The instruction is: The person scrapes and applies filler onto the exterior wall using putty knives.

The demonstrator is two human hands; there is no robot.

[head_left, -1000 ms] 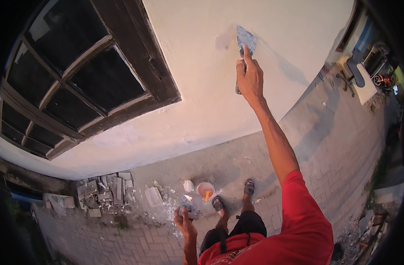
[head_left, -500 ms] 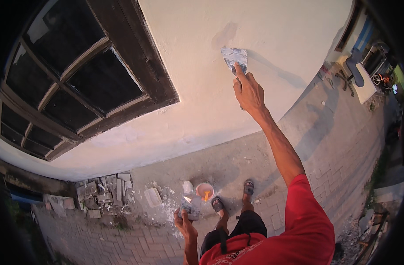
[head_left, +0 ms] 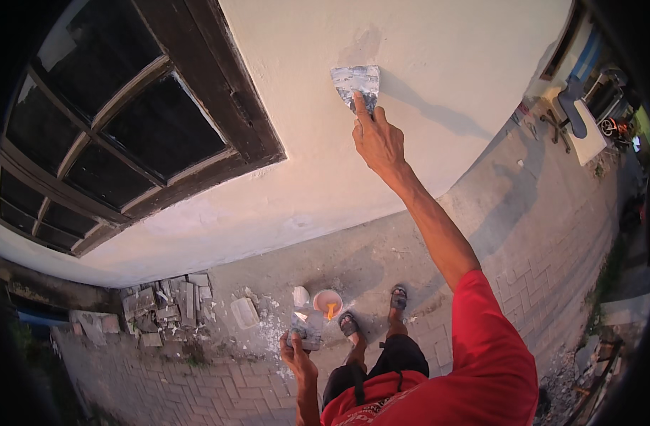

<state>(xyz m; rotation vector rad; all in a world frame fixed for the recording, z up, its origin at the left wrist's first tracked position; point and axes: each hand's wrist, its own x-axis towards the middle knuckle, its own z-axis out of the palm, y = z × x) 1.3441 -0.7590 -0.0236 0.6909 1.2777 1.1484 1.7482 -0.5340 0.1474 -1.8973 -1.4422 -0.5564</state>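
My right hand (head_left: 381,142) is stretched up to the pale wall (head_left: 303,92), closed on a putty knife (head_left: 357,82). Its broad blade, smeared with white and grey, lies against or very close to the wall, with the index finger extended along it. Just above the blade is a darker patch (head_left: 362,46). Down low, my left hand (head_left: 298,357) grips a flat grey plate (head_left: 307,332) with some white stuff on it; the plate's exact kind is unclear. Near it on the ground stands a round bucket (head_left: 328,304) with an orange tool in it.
A dark wooden window (head_left: 126,121) fills the left of the wall. Broken tiles (head_left: 172,305) are heaped at the wall's foot. A white bag-like lump (head_left: 301,296) and a pale tray (head_left: 244,313) lie by the bucket. An office chair (head_left: 570,110) stands far right.
My right hand has moved the putty knife leftward and slightly up along the wall, and the blade has turned a little. My left hand stays low with the plate, nearly unmoved.
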